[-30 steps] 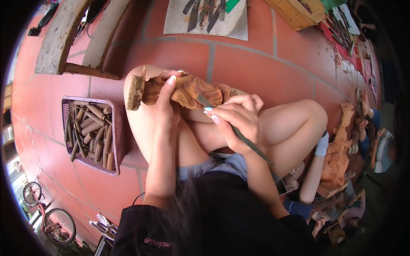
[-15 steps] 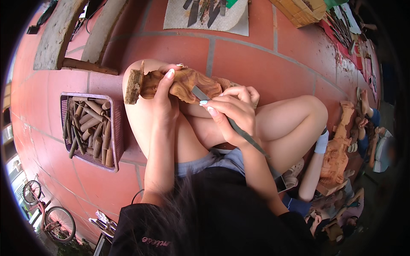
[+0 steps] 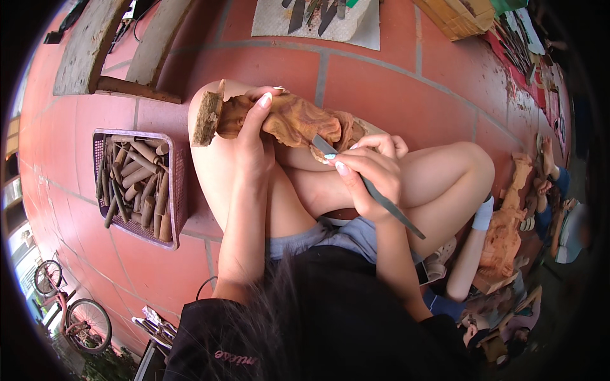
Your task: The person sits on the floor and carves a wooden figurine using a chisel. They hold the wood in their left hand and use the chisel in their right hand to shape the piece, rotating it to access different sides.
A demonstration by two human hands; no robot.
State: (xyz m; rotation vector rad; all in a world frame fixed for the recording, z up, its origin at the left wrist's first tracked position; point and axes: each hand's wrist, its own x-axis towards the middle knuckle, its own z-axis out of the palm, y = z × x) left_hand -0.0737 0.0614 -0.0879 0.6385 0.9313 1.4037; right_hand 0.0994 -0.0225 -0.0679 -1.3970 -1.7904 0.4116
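Note:
Across my lap lies a reddish-brown wooden carving [image 3: 298,120] with flowing, wavy relief and a rough, bark-edged base at its left end. My left hand [image 3: 254,130] is wrapped round the carving near that base, thumb on top. In my right hand [image 3: 375,171] is a flat, dark metal carving blade [image 3: 392,206], pinched between thumb and fingers. Its pale tip meets the carving's right part, on the side nearer me. The blade's other end slants back over my right wrist. My right fingers partly hide the carving's right end.
A purple plastic basket [image 3: 176,197] full of wooden-handled tools stands on red floor tiles at my left. A wooden stool [image 3: 89,51] is beyond it. Flat blades lie on a white sheet [image 3: 356,32] ahead. Rightward are a cardboard box [image 3: 454,19], a larger wood carving [image 3: 502,235] and other people.
My right hand and the blade have moved right along the carving, from its middle toward its right end. My left hand keeps its hold. The whole view has shifted slightly.

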